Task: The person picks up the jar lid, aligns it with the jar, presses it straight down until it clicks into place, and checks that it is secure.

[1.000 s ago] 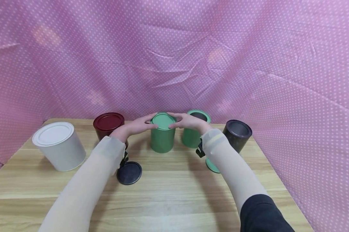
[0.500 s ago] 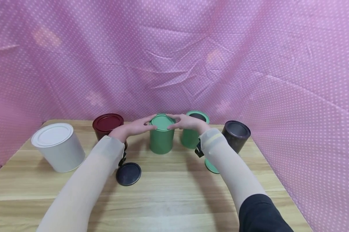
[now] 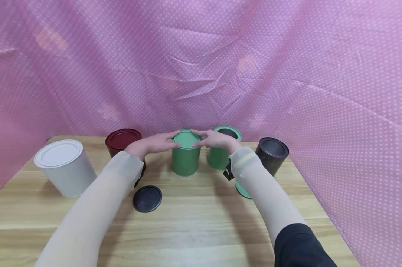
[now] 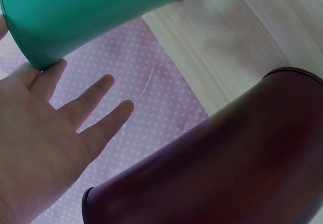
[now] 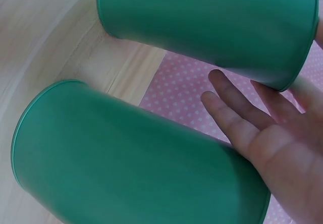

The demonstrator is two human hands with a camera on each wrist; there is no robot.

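Note:
A green can stands upright mid-table, its green lid level across the top. From the left side, my left hand spans the lid's edge, thumb at the near rim and a finger at the far rim. My right hand mirrors it from the right. The left wrist view shows fingertips at the rim of the can, the other fingers splayed straight. In the right wrist view, two straight fingers of my right hand extend between this can and a second green can, which is uncovered.
A dark red can stands behind my left wrist, a white lidded can farther left. At right is a dark open can. A dark lid lies at front left; another green lid lies partly under my right forearm. Pink dotted cloth hangs behind.
Both hands keep their places at the rim of the middle green can. Only a slight shift of the whole head view shows; the cans and loose lids stay put.

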